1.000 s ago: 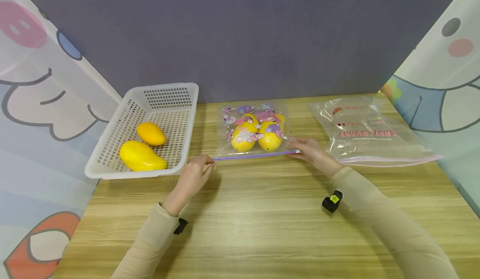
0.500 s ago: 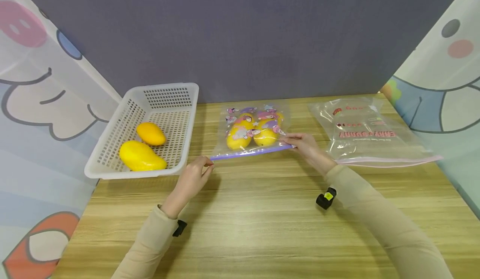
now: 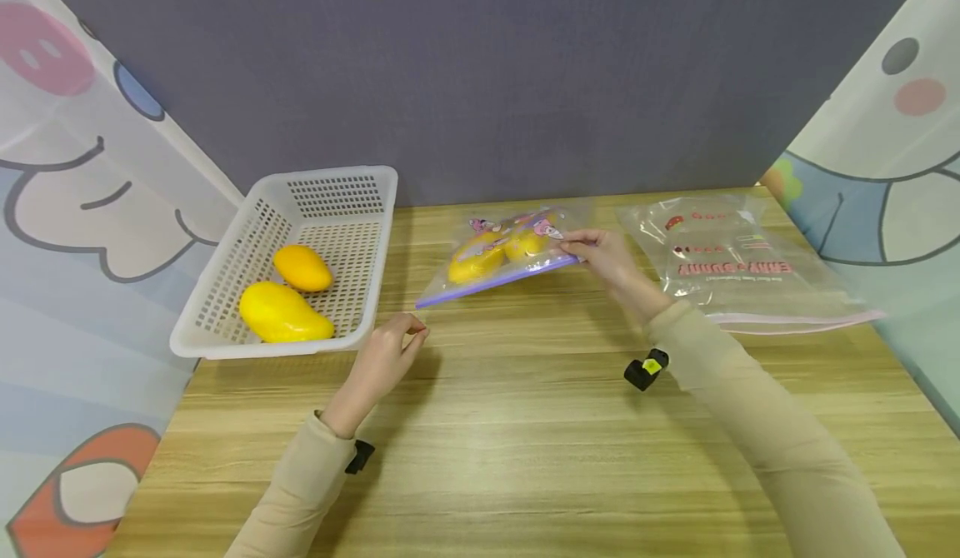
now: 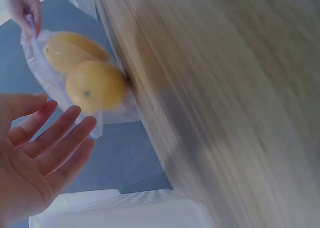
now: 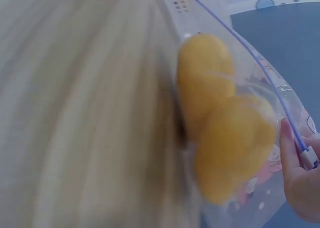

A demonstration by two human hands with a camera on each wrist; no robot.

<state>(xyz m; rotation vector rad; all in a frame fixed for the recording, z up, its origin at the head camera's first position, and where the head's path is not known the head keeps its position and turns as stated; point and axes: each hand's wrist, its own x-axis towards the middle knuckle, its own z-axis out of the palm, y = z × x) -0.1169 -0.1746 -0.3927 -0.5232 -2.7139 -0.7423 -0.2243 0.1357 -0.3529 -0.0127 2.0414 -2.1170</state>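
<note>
In the head view a clear zip bag with cartoon prints and a purple zip strip holds several yellow fruits, which look like mangoes. My right hand pinches the zip's right end between thumb and fingers, and that side of the bag is raised. A white slider sits on the zip beside my right thumb in the right wrist view. My left hand is apart from the bag, just below the zip's left end. Its fingers are loosely bent with nothing between them.
A white plastic basket with two yellow mangoes stands at the left. To the right lies another clear zip bag with red print and a pink zip. A dark grey panel rises behind the wooden table.
My right hand has moved up and left, lifting and tilting the right side of the zip bag. My left hand has let go of the zip's left end and stayed nearly in place.
</note>
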